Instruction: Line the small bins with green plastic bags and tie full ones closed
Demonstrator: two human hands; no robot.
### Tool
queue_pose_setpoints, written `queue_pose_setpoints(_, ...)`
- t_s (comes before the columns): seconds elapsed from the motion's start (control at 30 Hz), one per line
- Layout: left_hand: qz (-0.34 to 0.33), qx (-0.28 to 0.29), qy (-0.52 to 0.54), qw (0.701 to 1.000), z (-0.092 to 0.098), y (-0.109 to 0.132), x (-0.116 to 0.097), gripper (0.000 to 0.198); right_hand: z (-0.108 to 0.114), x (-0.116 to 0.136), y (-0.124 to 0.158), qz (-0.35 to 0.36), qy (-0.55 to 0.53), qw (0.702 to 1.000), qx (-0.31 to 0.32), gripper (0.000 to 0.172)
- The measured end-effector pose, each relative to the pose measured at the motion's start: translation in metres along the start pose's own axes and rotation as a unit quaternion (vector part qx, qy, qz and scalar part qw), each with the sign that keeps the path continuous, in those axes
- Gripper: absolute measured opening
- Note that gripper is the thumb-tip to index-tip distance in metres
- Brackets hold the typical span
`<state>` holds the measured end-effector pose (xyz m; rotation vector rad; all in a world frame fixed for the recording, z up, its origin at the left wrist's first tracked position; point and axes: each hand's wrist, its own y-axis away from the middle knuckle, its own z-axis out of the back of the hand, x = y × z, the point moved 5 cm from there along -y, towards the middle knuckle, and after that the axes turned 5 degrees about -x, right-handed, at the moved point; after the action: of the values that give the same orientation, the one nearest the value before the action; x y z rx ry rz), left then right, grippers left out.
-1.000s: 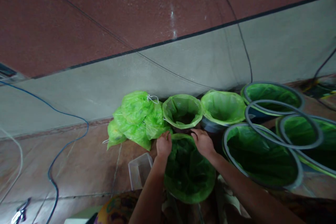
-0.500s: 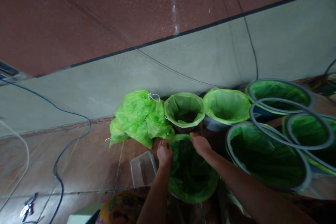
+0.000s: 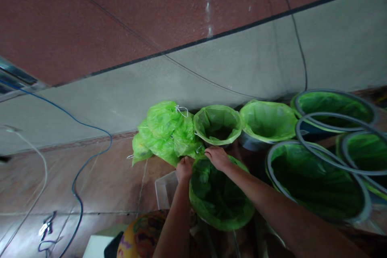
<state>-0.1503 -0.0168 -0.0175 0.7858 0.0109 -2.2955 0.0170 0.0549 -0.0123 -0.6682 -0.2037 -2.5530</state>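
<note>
A bin lined with a green bag (image 3: 222, 219) stands directly before me, the bag folded over its rim. My left hand (image 3: 184, 168) is closed at the bin's upper left edge; what it pinches is too small to make out. Closed on the liner's far rim is my right hand (image 3: 217, 157). Tied green bags (image 3: 165, 123) with white strings are heaped just beyond my left hand. Two more lined bins, one with a pale translucent rim (image 3: 236, 135) and one brighter green (image 3: 269, 121), stand behind along the wall.
Large lined bins with grey rings (image 3: 272, 169) stand at the right, a loose grey ring (image 3: 299, 129) across them. A clear plastic box (image 3: 163, 191) sits left of my bin. A blue cable (image 3: 79, 197) and a white cable (image 3: 45, 169) cross the floor.
My right hand has moved left along the bin's far rim. My left hand has shifted slightly left and up, off the liner's side. The view has turned a little left.
</note>
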Motion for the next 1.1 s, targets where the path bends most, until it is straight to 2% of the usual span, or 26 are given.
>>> queue_pose_setpoints(0.13,-0.1,0.061,-0.027,0.993,-0.014,0.01,0.005,0.029,-0.015,-0.007,-0.001,0.023,-0.009,0.998,0.052,0.028)
queue_pose_setpoints(0.23,-0.158,0.066,-0.046,0.984,-0.021,0.022,0.01,0.024,-0.018,-0.021,0.001,0.036,-0.011,0.997,0.066,0.031)
queue_pose_setpoints(0.33,-0.167,0.057,-0.08,0.981,-0.023,0.027,0.013,0.027,-0.018,-0.028,0.002,0.031,0.0,0.996,0.086,0.032)
queue_pose_setpoints(0.47,-0.156,0.056,-0.15,0.975,-0.025,0.03,0.01,0.035,-0.014,-0.021,0.005,0.009,0.027,0.996,0.086,0.033)
queue_pose_setpoints(0.53,-0.15,0.058,-0.178,0.971,-0.025,0.031,0.007,0.038,-0.004,-0.015,0.009,0.005,0.027,0.998,0.06,0.034)
queue_pose_setpoints(0.63,-0.136,0.06,-0.203,0.968,-0.022,0.035,0.002,0.045,0.033,-0.022,0.025,-0.003,-0.01,0.998,-0.056,0.036)
queue_pose_setpoints(0.67,-0.132,0.055,-0.204,0.969,-0.019,0.036,0.001,0.047,0.05,-0.033,0.033,-0.023,-0.016,0.994,-0.103,0.035)
queue_pose_setpoints(0.73,-0.139,0.038,-0.193,0.971,-0.012,0.037,-0.005,0.048,0.086,-0.069,0.054,-0.111,0.008,0.976,-0.185,0.033)
queue_pose_setpoints(0.83,-0.189,0.023,-0.159,0.969,0.0,0.041,-0.018,0.043,0.134,-0.139,0.097,-0.282,0.098,0.921,-0.251,0.035)
queue_pose_setpoints(0.9,-0.214,0.027,-0.15,0.965,0.008,0.044,-0.026,0.038,0.153,-0.179,0.124,-0.349,0.145,0.89,-0.255,0.038)
queue_pose_setpoints(0.97,-0.223,0.033,-0.154,0.962,0.016,0.048,-0.032,0.035,0.158,-0.21,0.144,-0.391,0.178,0.876,-0.219,0.039)
queue_pose_setpoints(1.03,-0.205,0.032,-0.16,0.965,0.028,0.052,-0.034,0.036,0.155,-0.229,0.158,-0.411,0.199,0.872,-0.175,0.039)
queue_pose_setpoints(1.1,-0.168,0.026,-0.161,0.972,0.045,0.057,-0.033,0.039,0.15,-0.239,0.167,-0.417,0.212,0.871,-0.152,0.039)
